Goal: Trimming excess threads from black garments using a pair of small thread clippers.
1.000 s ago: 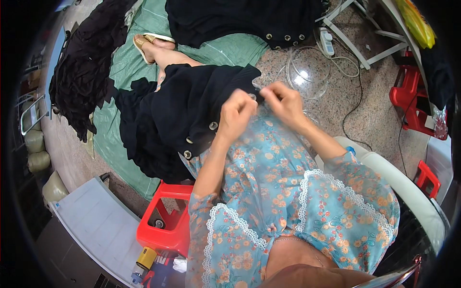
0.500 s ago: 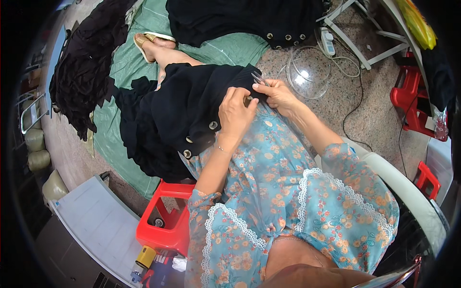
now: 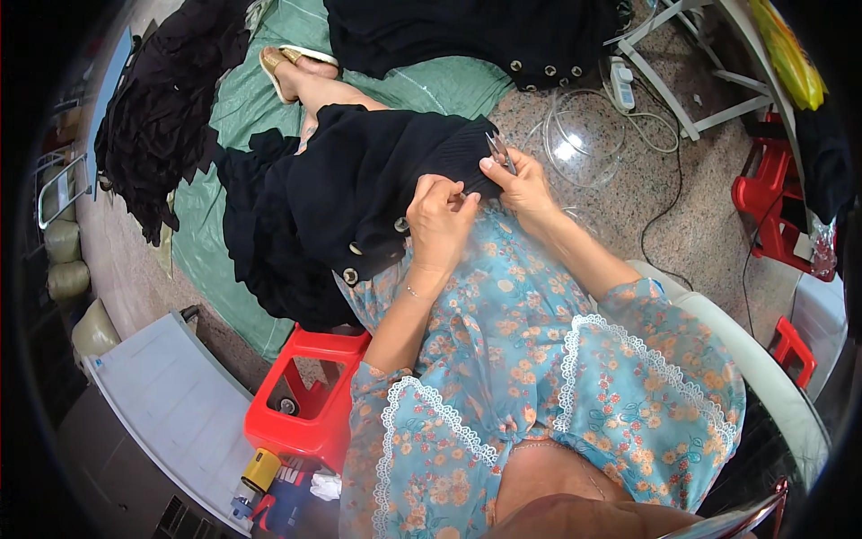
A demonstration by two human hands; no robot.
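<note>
A black knitted garment (image 3: 359, 180) with a ribbed edge and large shiny buttons (image 3: 351, 277) lies across my lap. My left hand (image 3: 438, 225) is closed at its near edge, thumb and fingers pinching the cloth; a small bit of something pale shows at the fingertips, too small to name. Just to the right, my right hand (image 3: 530, 193) grips a pair of small metal thread snips (image 3: 499, 151), their pointed blades tilted up and away over the ribbing. The two hands are close together but apart.
Another black buttoned garment (image 3: 467, 36) and a dark cloth heap (image 3: 166, 117) lie on a green sheet (image 3: 224, 260). A red stool (image 3: 305, 422) stands at my left, beside a pale board (image 3: 171, 404). Cables and a power strip (image 3: 621, 81) lie on the floor at right, near a white frame (image 3: 664, 81).
My right hand has turned, so the snips point more upward and show more fully. My left fingers have shifted slightly on the cloth edge. The view has moved a little.
</note>
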